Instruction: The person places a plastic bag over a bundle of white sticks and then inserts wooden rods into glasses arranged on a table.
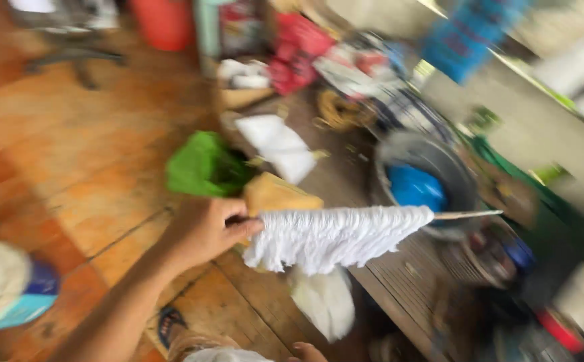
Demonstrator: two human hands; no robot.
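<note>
The left hand (pixel 205 231) is closed around one end of a thin stick (pixel 466 215) wrapped in white fringed cloth (pixel 335 236). The stick's long axis runs nearly level, its bare tip pointing right over a grey basin (pixel 439 164) on the wooden bench (pixel 399 268). Only the right hand's fingertips (pixel 307 350) show at the bottom edge, so its grip cannot be told.

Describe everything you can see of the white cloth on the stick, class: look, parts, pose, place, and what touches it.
The white cloth looks soft and crinkled, like gathered cotton fabric. It is bunched along a thin pale stick, whose bare tip pokes out on the right. Its ragged lower edge hangs loose. The left hand grips the stick's near end, holding it roughly level above the wooden floor, before a grey basin. The picture is blurred.
</note>
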